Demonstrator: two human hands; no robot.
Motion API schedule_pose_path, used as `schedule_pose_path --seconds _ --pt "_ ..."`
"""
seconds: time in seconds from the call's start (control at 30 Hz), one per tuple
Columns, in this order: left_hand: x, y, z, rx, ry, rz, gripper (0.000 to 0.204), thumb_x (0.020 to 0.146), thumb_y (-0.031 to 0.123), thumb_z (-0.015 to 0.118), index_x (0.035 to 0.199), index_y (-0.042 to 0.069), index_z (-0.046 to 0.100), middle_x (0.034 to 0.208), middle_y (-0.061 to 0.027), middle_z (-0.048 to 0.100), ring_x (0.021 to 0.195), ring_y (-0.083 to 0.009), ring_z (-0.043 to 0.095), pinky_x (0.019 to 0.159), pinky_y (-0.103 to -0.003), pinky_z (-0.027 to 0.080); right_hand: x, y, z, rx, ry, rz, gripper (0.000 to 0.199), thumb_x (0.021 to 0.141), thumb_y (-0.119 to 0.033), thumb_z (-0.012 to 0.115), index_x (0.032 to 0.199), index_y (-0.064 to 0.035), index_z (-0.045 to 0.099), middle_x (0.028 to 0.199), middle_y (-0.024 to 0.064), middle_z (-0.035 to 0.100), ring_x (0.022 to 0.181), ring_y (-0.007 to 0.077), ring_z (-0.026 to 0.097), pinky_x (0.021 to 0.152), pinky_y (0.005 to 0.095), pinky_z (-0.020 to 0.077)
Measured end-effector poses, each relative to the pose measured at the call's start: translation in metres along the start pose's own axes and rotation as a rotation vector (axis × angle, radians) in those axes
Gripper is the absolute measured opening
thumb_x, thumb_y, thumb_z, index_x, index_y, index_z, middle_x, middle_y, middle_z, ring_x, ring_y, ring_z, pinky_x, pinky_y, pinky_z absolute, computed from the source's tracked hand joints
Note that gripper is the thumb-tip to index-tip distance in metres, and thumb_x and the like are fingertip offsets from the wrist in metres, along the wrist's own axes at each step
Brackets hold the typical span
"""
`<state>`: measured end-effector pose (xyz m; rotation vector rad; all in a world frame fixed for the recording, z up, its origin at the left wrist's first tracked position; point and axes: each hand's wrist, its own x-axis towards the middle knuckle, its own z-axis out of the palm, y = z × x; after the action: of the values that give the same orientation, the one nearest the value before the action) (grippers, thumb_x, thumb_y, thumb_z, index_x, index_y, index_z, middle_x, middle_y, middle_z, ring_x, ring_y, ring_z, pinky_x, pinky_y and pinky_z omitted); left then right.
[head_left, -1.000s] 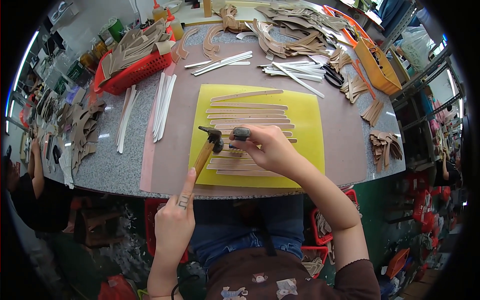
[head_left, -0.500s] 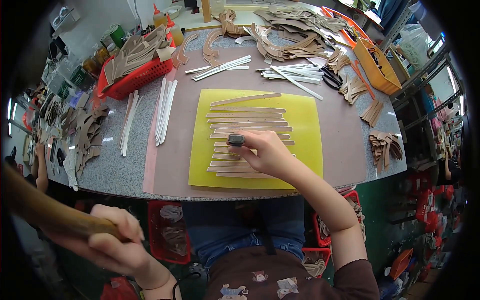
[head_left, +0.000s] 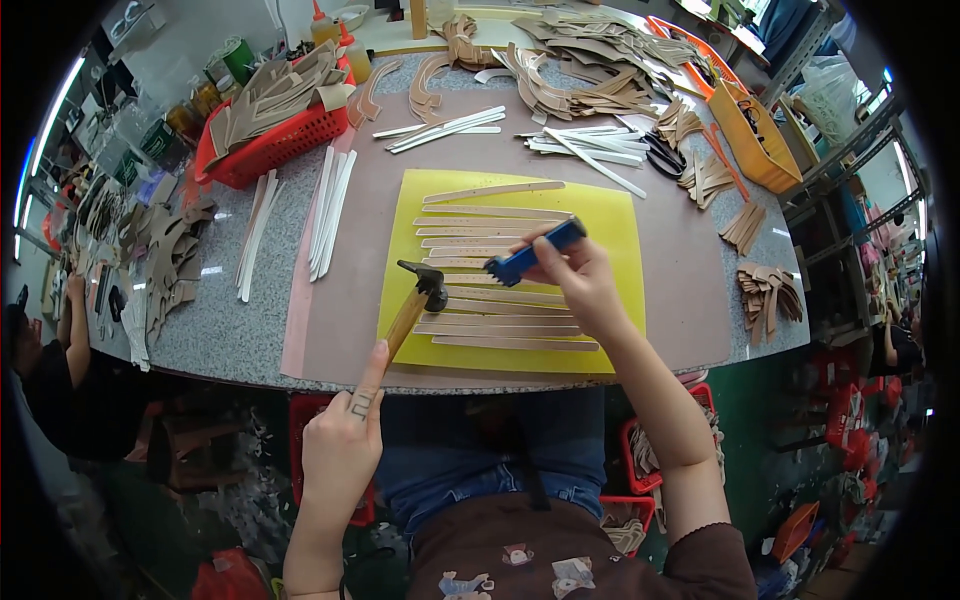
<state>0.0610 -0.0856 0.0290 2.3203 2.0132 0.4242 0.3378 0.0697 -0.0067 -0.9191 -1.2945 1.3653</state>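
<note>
My left hand (head_left: 340, 448) is closed round the wooden handle of a hammer (head_left: 406, 322), index finger stretched along it. The dark metal head is over the left part of a yellow board (head_left: 618, 330). In my right hand (head_left: 583, 285) a blue punch-like tool (head_left: 518, 264) is gripped, tilted, above the right half of the board. Several narrow beige strips (head_left: 505, 331) lie across the board in a column, roughly parallel. Rows of small dark marks or holes show on some upper strips. Hammer, tool and right hand partly cover the middle strips.
White strips (head_left: 332, 215) lie in bundles left of and behind the board. A red basket (head_left: 275, 148) of cut pieces stands at the back left, an orange bin (head_left: 755, 140) at the back right. Black-handled scissors (head_left: 663, 157) lie near more strip bundles. A co-worker (head_left: 60, 370) is at far left.
The hammer has come down from the raised left side to over the board. My right hand has lifted and shifted right, tipping the tool from upright to slanted.
</note>
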Motion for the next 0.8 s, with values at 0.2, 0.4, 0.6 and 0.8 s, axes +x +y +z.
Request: schedule_pose_path --seconds 0.2,0.4,0.6,0.8 --pt "-0.002 0.005 -0.001 0.029 -0.015 -0.019 0.061 0.096 0.009 0.064 0.153 0.023 0.049 0.065 -0.0042 0.051 0.044 -0.0180 0.044 0.045 -0.037 0.042 0.000 -0.023 0.028 -0.549 -0.212 -0.249 0.013 0.093 -0.005 0.070 0.106 -0.0022 0.071 0.091 0.0074 0.074 0.068 0.0159 0.064 0.061 0.0270 0.0518" --pt "-0.003 0.006 0.001 0.042 -0.009 -0.019 0.061 0.096 0.010 0.064 0.154 0.023 0.048 0.065 -0.0041 0.050 0.044 -0.0179 0.044 0.045 -0.037 0.042 0.002 -0.017 0.035 -0.703 -0.279 -0.346 0.012 0.087 -0.004 0.074 0.099 -0.0043 0.074 0.078 0.0052 0.072 0.055 0.0161 0.053 0.051 0.0276 0.0389" --pt "-0.004 0.005 0.000 0.053 -0.016 -0.012 0.062 0.096 0.010 0.064 0.154 0.023 0.047 0.065 -0.0042 0.050 0.044 -0.0180 0.045 0.045 -0.037 0.043 -0.001 -0.015 0.035 -0.725 -0.296 -0.355 0.013 0.087 -0.004 0.073 0.100 -0.0044 0.074 0.080 0.0056 0.073 0.055 0.0167 0.053 0.051 0.0273 0.0400" --pt "-0.002 0.005 -0.008 0.022 -0.030 -0.046 0.062 0.096 0.009 0.064 0.154 0.023 0.047 0.067 -0.0046 0.054 0.046 -0.0179 0.044 0.047 -0.036 0.041 -0.002 -0.016 0.034 -0.695 -0.287 -0.331 0.013 0.088 -0.005 0.073 0.100 -0.0043 0.074 0.079 0.0057 0.073 0.054 0.0177 0.053 0.050 0.0280 0.0400"
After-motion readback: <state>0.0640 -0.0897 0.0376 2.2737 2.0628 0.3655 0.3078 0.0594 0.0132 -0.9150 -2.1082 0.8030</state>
